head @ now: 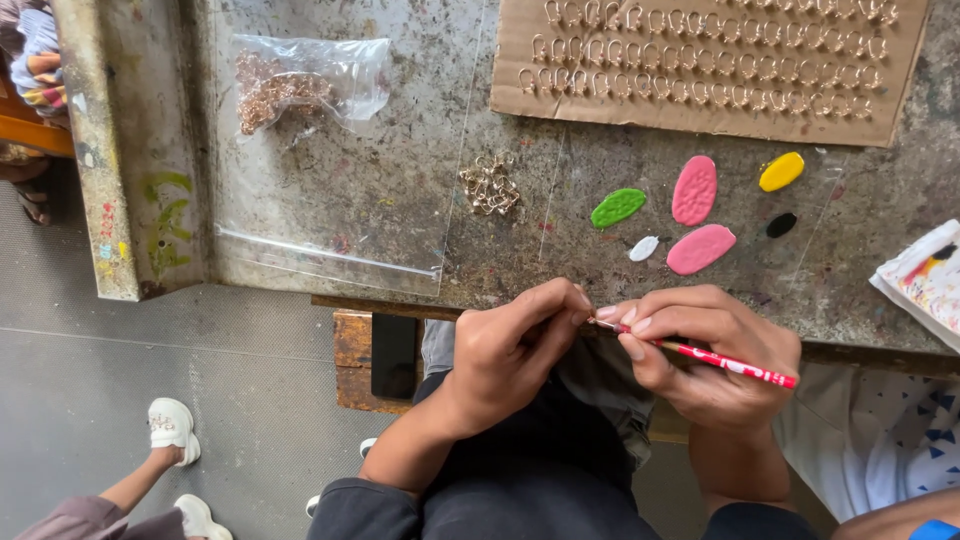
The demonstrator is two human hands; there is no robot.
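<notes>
Lying upper left — clear plastic bag (305, 85)

- Whatever the left hand (520, 345) pinches is hidden by its fingertips.
- The red pencil's (725, 362) tip, buried between both hands, cannot be seen.
- The cardboard sheet (700, 65) of metal rings is cut off at the desk's far edge.
- The paper (925, 280) at the desk's right edge is cropped.

The person wears dark sleeves pushed up toward the elbows, leaving both forearms bare, over dark clothing at the lap, and the left hand (510, 345) and right hand (705, 350) are ungloved, without rings.
</notes>
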